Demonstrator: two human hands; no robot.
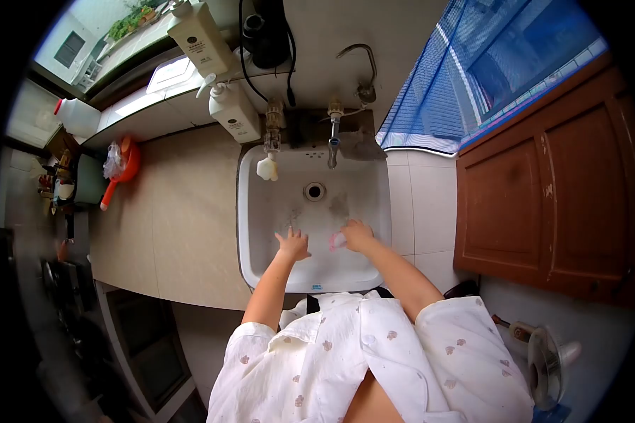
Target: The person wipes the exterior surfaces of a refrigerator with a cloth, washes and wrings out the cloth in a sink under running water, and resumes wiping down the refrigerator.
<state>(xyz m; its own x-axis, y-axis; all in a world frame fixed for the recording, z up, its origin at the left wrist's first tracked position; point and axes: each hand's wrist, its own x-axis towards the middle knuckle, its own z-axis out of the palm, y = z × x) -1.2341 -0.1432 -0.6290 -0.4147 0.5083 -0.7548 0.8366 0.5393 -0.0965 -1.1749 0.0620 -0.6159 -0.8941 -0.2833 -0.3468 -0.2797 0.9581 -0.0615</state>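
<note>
My left hand [293, 244] is over the left part of the white sink [261, 271], its fingers spread and nothing in it. To its right, my right hand [358, 235] is closed on a small pink and white thing [337, 241], whose kind I cannot make out. Beyond both hands lies the round drain [315, 191]. Greyish smudges mark the basin floor near the fingers. At the sink's back edge stand a metal tap [334, 144] and, left of it, a second tap with a whitish flower-shaped spout [267, 168]. I see no water running.
Left of the sink stretches a beige counter [183, 211] with a red-orange ladle [125, 163] on it. A white pump bottle [233, 109] stands by the sink's back left corner, another bottle [201, 39] behind it. Brown wooden doors [515, 190] and a fan [547, 363] are on the right.
</note>
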